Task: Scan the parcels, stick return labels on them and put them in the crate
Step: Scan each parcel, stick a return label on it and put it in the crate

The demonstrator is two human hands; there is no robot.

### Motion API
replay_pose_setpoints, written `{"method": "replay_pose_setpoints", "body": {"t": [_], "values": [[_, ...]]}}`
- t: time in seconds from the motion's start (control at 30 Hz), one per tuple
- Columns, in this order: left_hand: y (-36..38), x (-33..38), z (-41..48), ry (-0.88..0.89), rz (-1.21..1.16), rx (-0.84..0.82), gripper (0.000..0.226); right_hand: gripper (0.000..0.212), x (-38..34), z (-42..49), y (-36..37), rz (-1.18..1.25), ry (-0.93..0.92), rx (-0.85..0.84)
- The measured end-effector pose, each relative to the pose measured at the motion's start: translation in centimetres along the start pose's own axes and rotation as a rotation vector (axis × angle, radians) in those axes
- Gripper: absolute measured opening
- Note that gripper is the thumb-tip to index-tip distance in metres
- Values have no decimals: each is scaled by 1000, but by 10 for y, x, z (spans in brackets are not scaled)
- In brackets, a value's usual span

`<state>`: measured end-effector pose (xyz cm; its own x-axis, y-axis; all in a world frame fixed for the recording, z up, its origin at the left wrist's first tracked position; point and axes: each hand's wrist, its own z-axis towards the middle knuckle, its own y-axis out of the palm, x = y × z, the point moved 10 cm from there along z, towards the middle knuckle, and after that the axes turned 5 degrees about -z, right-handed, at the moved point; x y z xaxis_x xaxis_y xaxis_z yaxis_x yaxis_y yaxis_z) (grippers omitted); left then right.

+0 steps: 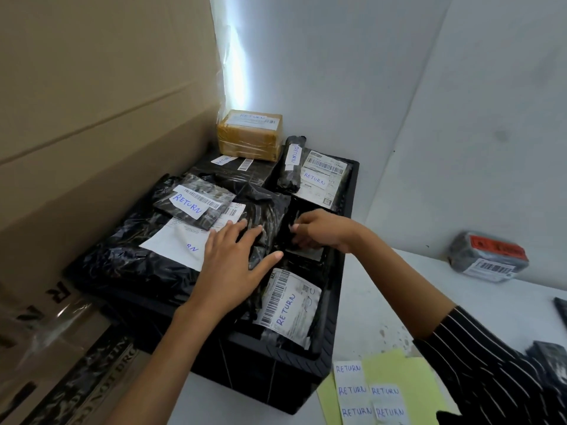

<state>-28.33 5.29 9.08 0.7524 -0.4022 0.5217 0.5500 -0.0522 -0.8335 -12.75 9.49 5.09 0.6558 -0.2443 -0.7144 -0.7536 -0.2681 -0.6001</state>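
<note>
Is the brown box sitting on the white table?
No, the brown box sits on black parcels at the far end of the crate.

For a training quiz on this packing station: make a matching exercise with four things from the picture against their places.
Things:
1. tan tape-wrapped cardboard box
2. grey plastic-wrapped parcel with a red label
3. yellow backing sheet of handwritten RETURN stickers
4. person's left hand

Places:
A. on the white table, just in front of the black plastic crate
B. pressed flat on black parcels in the crate
C. on the stack at the crate's far corner
D. alone on the table, right of the crate

Pairs: 1-C, 2-D, 3-A, 4-B
</note>
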Motion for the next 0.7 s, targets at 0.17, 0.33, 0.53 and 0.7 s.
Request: {"method": "replay_pose_setpoints", "body": {"t": [0.17, 0.33, 0.53, 0.7], "values": [[4, 53, -6, 118, -203, 45, 38, 19, 11, -65, -49, 277, -187, 180], [46, 133, -21, 239, -467, -18, 16, 23, 96, -149, -80, 460, -187, 328], [180, 234, -63, 251, -630, -309, 6, 12, 282, -247, -84, 400, 99, 534], [332, 284, -101, 92, -622, -586, 10, 11, 421, -311, -96, 92, 354, 704]]}}
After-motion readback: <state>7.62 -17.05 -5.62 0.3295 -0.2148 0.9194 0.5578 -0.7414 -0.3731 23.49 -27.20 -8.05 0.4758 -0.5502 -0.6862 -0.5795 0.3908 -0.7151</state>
